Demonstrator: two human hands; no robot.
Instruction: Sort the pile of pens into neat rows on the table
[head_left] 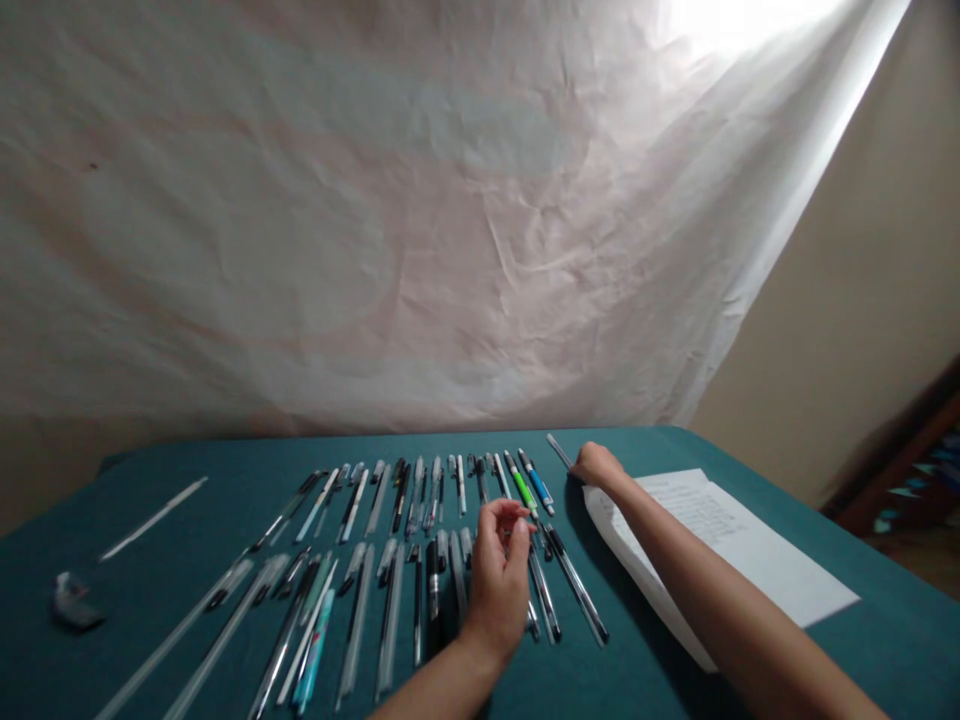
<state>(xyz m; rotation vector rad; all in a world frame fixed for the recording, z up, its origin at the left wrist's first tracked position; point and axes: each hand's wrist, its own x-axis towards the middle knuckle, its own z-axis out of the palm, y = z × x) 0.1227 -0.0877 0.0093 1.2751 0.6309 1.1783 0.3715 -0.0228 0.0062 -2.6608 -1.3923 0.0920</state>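
My right hand (598, 464) is closed around the lower end of a clear pen (558, 450) at the far right of the pen rows. It is just beyond the corner of the paper sheets (780, 555). My left hand (504, 570) hovers over the near row, its fingers loosely curled and the thumb apart, with nothing visible between them. Close to its fingertips lie a green pen (520, 484) and a blue pen (537, 482). A clear pen with a black tip (577, 585) rests to its right. Some near-row pens are hidden behind the left hand and wrist.
Two rows of pens and separate caps cover the middle of the green tablecloth (225, 500). A turquoise pen (313, 650) lies in front. At left are a thin white stick (154, 518) and a small grey object (76, 603). A pale sheet (450, 220) hangs behind.
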